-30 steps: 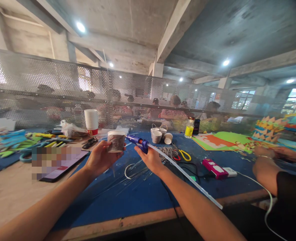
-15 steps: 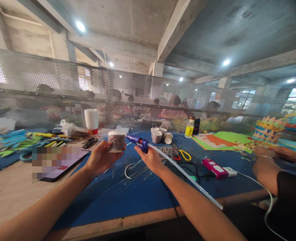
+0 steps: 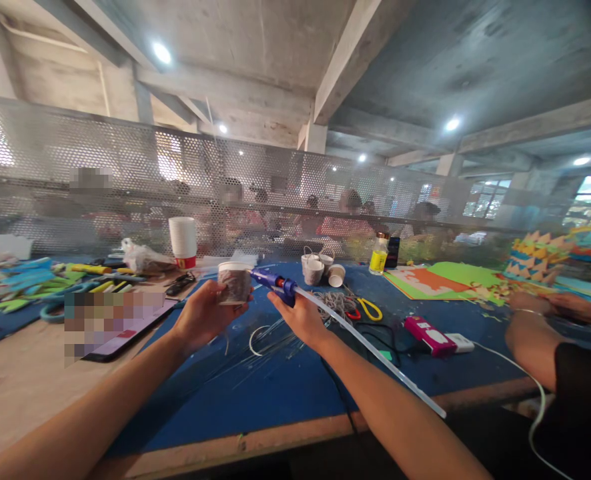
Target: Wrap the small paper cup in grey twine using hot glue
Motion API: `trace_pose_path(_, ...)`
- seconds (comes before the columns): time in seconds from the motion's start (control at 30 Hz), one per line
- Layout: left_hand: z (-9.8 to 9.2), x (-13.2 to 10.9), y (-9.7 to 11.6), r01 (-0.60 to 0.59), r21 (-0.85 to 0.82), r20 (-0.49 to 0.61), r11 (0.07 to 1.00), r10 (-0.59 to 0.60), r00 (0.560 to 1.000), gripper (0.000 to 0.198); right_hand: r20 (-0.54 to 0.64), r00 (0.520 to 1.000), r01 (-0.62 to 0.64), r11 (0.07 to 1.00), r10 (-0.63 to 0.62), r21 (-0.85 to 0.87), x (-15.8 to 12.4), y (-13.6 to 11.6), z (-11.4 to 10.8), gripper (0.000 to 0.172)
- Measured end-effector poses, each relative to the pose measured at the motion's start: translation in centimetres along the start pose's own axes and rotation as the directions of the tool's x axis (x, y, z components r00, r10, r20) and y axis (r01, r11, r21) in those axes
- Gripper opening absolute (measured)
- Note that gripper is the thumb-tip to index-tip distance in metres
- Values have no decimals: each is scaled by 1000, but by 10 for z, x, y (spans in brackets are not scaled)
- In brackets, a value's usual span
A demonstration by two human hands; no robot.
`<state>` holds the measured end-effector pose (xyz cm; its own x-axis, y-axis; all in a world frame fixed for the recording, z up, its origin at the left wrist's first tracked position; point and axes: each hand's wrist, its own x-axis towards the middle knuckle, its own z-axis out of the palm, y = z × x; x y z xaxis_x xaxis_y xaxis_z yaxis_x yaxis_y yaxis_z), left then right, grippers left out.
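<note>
Left hand (image 3: 200, 317) grips twine-wrapped paper cup (image 3: 234, 282), raised over blue counter (image 3: 255, 393); right hand (image 3: 301, 319) clasps blue glue gun (image 3: 275, 283), nozzle beside cup's rim, glue stick (image 3: 375, 353) trailing back. Gluing step; nozzle likely must touch the wrap. Scissors (image 3: 365, 308) and cup stack (image 3: 182, 241) lie beyond.

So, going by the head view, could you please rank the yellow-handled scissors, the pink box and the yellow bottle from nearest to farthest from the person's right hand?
1. Yellow-handled scissors: just right of the right hand, on the blue mat.
2. Pink box: further right, beside a white adapter.
3. Yellow bottle: at the back right, by the mesh screen.
</note>
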<state>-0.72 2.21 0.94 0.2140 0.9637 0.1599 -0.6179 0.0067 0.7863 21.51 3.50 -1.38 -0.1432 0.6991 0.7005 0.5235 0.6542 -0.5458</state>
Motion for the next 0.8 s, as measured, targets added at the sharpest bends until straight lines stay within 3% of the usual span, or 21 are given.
trace_pose_path(0.8,-9,8,-9,13,130,-41,991,-8,999,32,13,995,95,995,-94,-39,-1,1,3,36)
